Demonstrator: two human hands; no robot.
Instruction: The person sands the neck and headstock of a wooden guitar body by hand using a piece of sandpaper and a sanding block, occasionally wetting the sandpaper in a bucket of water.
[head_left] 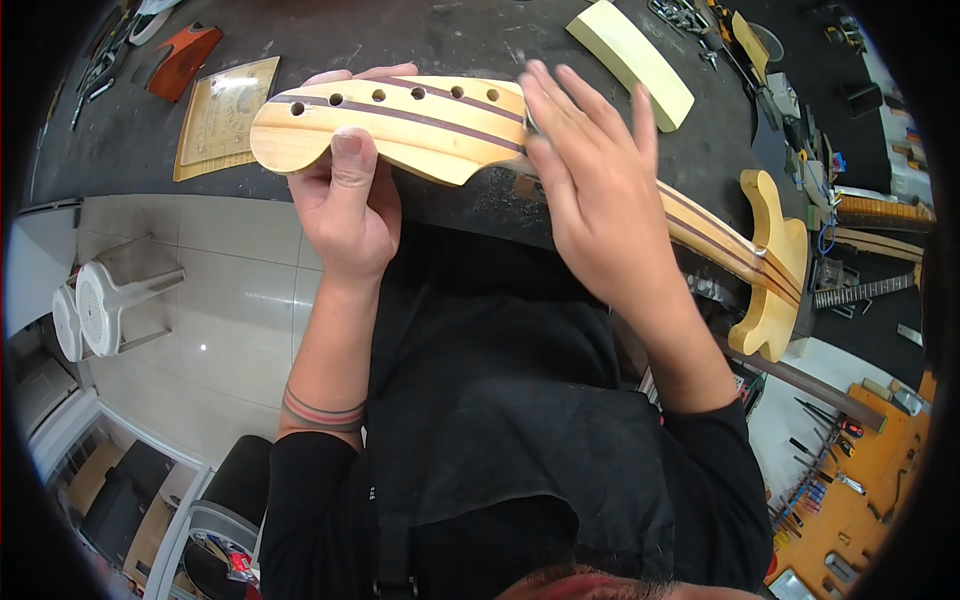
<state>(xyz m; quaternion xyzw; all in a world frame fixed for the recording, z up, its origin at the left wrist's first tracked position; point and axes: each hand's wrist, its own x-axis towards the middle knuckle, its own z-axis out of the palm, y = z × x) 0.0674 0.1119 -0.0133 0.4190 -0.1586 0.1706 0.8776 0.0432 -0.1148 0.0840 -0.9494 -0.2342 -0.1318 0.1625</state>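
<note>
A pale wooden guitar with dark stripes along its neck lies across in front of me, its headstock on the left with a row of round peg holes. My left hand grips the headstock, thumb on the near face and fingertips behind the far edge. Flat over the neck, just right of the headstock, lies my right hand with its fingers stretched out. A small thin edge shows by its index finger; what it is I cannot make out. Far to the right is the guitar's horned body, partly beyond the bench edge.
On the dark bench lie a clear template, an orange tool and a pale yellow block. Tools crowd the far right. White stools stand on the left floor; a tool board is at lower right.
</note>
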